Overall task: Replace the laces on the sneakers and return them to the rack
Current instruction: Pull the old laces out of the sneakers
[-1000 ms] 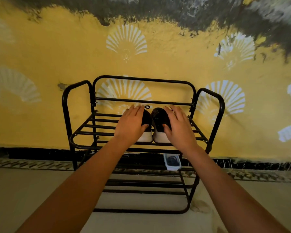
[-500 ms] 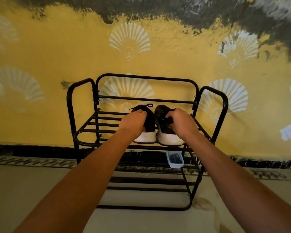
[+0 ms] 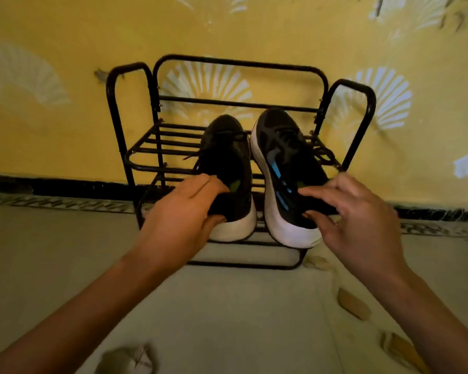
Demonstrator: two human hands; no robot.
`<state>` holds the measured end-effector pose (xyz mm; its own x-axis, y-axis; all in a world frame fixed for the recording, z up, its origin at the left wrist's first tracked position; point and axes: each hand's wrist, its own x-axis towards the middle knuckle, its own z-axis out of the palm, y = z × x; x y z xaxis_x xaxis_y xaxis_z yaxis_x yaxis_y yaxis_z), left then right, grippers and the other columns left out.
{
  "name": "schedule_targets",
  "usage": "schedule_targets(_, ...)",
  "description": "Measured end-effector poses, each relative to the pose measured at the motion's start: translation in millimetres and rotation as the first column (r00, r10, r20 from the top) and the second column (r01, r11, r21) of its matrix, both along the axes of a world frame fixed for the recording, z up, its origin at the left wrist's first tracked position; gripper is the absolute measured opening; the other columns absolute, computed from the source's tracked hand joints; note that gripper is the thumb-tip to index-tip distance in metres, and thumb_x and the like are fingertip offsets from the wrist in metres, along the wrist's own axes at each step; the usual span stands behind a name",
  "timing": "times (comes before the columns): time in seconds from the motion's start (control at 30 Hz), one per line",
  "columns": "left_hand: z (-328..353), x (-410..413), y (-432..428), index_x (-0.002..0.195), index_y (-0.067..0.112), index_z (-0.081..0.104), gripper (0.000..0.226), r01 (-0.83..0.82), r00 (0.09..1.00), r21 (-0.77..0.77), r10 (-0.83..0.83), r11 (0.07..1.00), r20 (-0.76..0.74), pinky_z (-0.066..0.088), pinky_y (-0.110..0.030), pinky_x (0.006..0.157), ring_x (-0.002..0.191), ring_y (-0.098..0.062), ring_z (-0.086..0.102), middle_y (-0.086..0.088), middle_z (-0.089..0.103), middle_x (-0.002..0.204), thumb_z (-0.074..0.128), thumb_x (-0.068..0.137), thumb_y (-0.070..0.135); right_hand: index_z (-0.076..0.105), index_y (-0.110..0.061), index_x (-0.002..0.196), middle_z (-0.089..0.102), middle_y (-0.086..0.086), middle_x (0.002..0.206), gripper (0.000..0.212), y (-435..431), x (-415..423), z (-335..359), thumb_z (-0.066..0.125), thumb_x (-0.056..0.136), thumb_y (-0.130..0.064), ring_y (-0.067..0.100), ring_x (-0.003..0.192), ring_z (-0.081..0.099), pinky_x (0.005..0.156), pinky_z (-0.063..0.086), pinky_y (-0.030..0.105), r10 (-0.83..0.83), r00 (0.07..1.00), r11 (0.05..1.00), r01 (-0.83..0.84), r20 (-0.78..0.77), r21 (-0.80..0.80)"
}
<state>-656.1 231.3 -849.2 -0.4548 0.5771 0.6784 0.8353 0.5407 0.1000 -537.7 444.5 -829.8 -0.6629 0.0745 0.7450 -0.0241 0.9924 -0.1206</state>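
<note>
Both shoes are coming off the shelf now. The left hand [image 3: 179, 211] has its fingers tucked together into the collar of the left sneaker [image 3: 224, 155], thumb clamped against the heel from outside. The right hand [image 3: 362, 220] pinches the heel of the right sneaker [image 3: 284, 152] between thumb and forefinger, its other fingers fanned apart above the opening. Grabbing by the heels makes sense: that end faces the person, and it leaves the black laces [image 3: 323, 155] dangling free on the far side. The pair hangs side by side, nearly touching, in front of the black rack [image 3: 238, 62], toes pointing at the yellow wall [image 3: 65, 125]. The right shoe is rolled onto its side, with white sole and blue logo showing. Half a second ago both sat flat on the top shelf under curled fists; now they look lifted and drawn near, heels well below that shelf. The view has dipped too, taking in more floor [image 3: 227, 319] and some dry leaves [image 3: 353, 303]. By my reckoning, relacing hasn't begun.
</note>
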Motion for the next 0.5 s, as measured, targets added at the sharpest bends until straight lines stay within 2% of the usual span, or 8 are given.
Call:
schedule_targets(0.07, -29.2, 23.4, -10.9, 0.105, 0.011, 0.062, 0.041, 0.028, 1.0, -0.008, -0.028, 1.0, 0.001, 0.044, -0.023, 0.089, 0.102, -0.019, 0.056, -0.007, 0.064, 0.107, 0.074, 0.066, 0.014, 0.072, -0.012, 0.103, 0.06, 0.001, 0.085, 0.04, -9.2, 22.7, -28.4, 0.08, 0.066, 0.0, 0.02, 0.072, 0.061, 0.057, 0.045, 0.021, 0.025, 1.0, 1.0, -0.025, -0.002, -0.003)
schedule_targets(0.17, -79.8, 49.9, -18.8, 0.099, 0.009, 0.066, 0.028, 0.065, 0.998, -0.025, -0.066, 0.998, -0.015, 0.045, -0.023, 0.087, 0.101, -0.018, 0.056, -0.007, 0.067, 0.101, 0.071, 0.071, 0.012, 0.073, -0.01, 0.1, 0.062, 0.004, 0.082, 0.037, -21.5, 45.6, -75.3, 0.08, 0.066, 0.001, 0.024, 0.067, 0.061, 0.051, 0.05, 0.029, 0.005, 1.0, 1.0, -0.005, 0.017, 0.025)
schedule_targets(0.23, -114.0, 62.9, -23.3, 0.097, 0.008, 0.068, 0.018, 0.071, 0.997, -0.024, -0.072, 0.997, -0.011, 0.042, -0.021, 0.092, 0.102, -0.017, 0.054, -0.006, 0.068, 0.098, 0.064, 0.08, 0.013, 0.074, -0.009, 0.098, 0.061, 0.004, 0.078, 0.029, -28.5, 56.6, -108.7, 0.077, 0.071, 0.0, 0.022, 0.063, 0.059, 0.047, 0.048, 0.027, 0.005, 1.0, 1.0, -0.005, 0.027, 0.008)
schedule_targets(0.33, -151.7, 80.0, -25.4, 0.097, 0.009, 0.069, 0.021, 0.045, 0.997, 0.001, -0.044, 0.999, 0.057, 0.038, -0.02, 0.095, 0.101, -0.015, 0.055, -0.005, 0.068, 0.098, 0.057, 0.083, 0.019, 0.075, -0.009, 0.094, 0.061, 0.004, 0.074, 0.022, -34.9, 67.8, -149.6, 0.07, 0.073, -0.007, 0.017, 0.062, 0.055, 0.05, 0.041, 0.019, -0.013, 1.0, 1.0, 0.013, 0.025, -0.001)
schedule_targets(0.5, -215.1, 102.9, -27.3, 0.094, 0.011, 0.067, 0.016, 0.064, 0.985, -0.024, -0.06, 0.998, 0.161, 0.045, -0.02, 0.083, 0.094, -0.015, 0.055, -0.002, 0.066, 0.092, 0.062, 0.08, 0.016, 0.076, -0.011, 0.091, 0.062, 0.002, 0.074, 0.021, -44.3, 82.8, -212.4, 0.059, 0.079, -0.014, 0.019, 0.058, 0.057, 0.051, 0.037, 0.017, -0.034, 0.99, 0.999, 0.036, 0.14, -0.01)
